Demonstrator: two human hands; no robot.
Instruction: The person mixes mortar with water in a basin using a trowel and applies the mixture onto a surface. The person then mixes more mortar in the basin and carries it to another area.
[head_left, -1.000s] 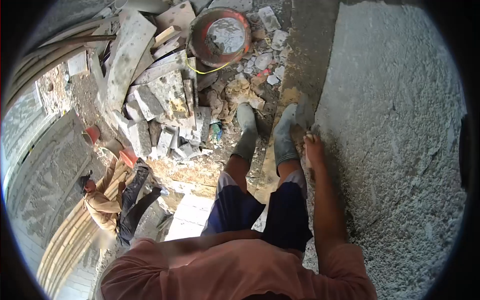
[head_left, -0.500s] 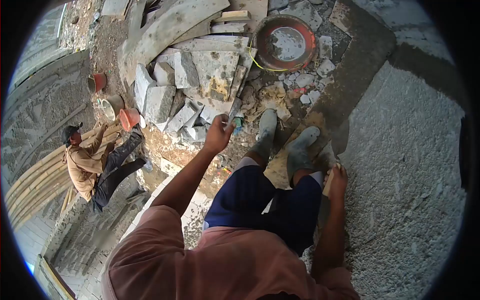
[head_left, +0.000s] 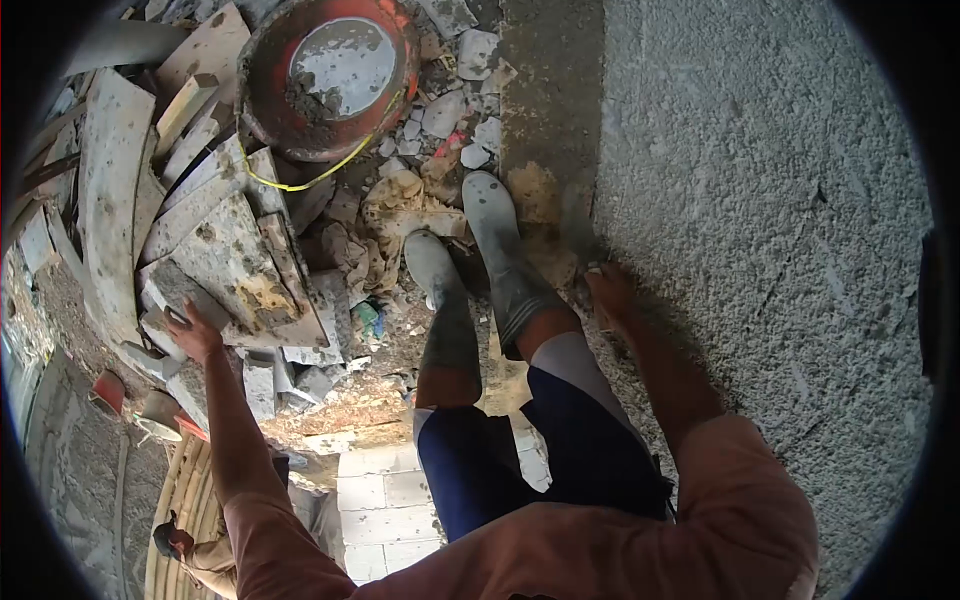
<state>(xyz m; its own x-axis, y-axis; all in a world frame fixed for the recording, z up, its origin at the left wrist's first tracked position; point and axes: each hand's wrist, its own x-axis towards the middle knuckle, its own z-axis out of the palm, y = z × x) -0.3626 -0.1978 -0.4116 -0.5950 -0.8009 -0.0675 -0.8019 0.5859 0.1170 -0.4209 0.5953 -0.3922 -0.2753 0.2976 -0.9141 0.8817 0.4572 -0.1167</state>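
My left hand (head_left: 197, 332) is reached out over the stone pile, fingers spread, touching the edge of a grey block (head_left: 188, 292). Nothing shows gripped in it. Low beside my boot (head_left: 492, 215), at the edge of the rough grey surface (head_left: 760, 220), my right hand (head_left: 610, 292) is closed round a trowel handle. The blade is hard to make out against the wet strip. Boards and broken slabs (head_left: 235, 250) lie beyond my left hand.
A red-rimmed basin (head_left: 325, 75) with wet grey mix stands at the upper left, a yellow cord on its rim. Rubble (head_left: 443, 113) lies beside it. Buckets (head_left: 108, 392) and a person in a dark cap (head_left: 205, 560) are at the lower left, near long poles (head_left: 180, 490).
The view has turned and moved towards the pile. My left hand has gone from near my boots to the grey block, and its small light piece no longer shows. My right hand still holds the handle.
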